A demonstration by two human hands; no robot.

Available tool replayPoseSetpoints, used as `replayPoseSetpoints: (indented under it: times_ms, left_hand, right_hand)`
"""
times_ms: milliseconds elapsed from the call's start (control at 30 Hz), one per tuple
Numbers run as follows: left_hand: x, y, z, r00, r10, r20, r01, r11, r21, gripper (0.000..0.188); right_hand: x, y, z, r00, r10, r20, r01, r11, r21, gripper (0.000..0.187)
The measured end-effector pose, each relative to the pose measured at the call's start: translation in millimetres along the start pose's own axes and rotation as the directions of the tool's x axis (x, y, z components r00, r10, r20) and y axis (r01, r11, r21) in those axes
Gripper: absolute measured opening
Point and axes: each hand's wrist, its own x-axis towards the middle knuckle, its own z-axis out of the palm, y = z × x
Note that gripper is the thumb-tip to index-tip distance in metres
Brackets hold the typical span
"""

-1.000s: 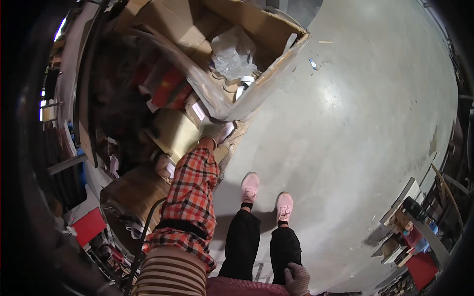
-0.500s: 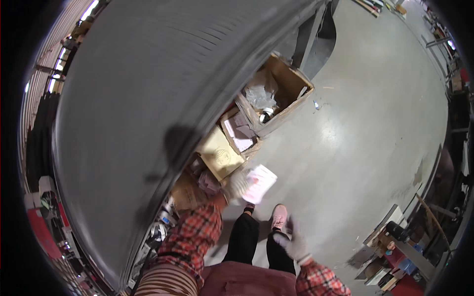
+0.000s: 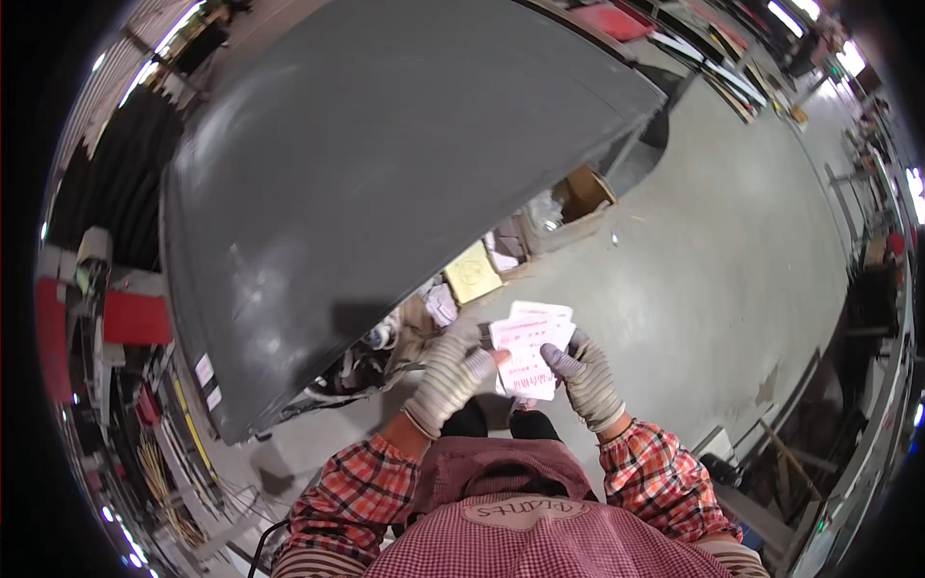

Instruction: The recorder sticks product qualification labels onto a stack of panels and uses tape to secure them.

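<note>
Cards point(image 3: 528, 352), white, pink print, loosely overlapping; location: between the hands, above the floor point(image 3: 674, 289). Left hand point(image 3: 455, 374), gloved: pinched on left edge. Right hand point(image 3: 584, 376), gloved: pinched opposite, thumb uppermost. Handling: light thumb pressure, edges unbent.

From head height, one wide fisheye looks down, close above the apron point(image 3: 535, 541).
</note>
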Motion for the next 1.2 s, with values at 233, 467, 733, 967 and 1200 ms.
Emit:
replayPoseSetpoints:
  times_ms: [233,467,733,967,1200]
  left_hand:
    - [-95,-6,-63,0.984,0.175,-0.037,-0.116,0.783,0.611,0.026]
    - [-169,-3,-165,0.967,0.003,0.256,-0.229,0.453,0.861,0.033]
    - [-255,-26,-275,0.966,0.225,-0.126,-0.023,0.559,0.829,0.031]
    - [-253,-17,-318,0.913,0.348,-0.213,-0.144,0.764,0.629,0.035]
    - [-221,6,-325,0.971,0.163,-0.177,-0.073,0.9,0.429,0.022]
  right_hand:
    - [-44,-15,79,0.941,-0.08,0.329,0.103,0.993,-0.055,0.065]
    - [-51,30,188,0.729,0.265,0.631,0.521,0.382,-0.763,0.055]
    - [-52,97,317,0.552,0.459,0.696,-0.113,0.868,-0.483,0.051]
    - [-55,129,358,0.825,0.333,0.457,0.056,0.756,-0.652,0.036]
    - [-59,120,351,0.925,0.3,0.232,-0.152,0.853,-0.499,0.035]
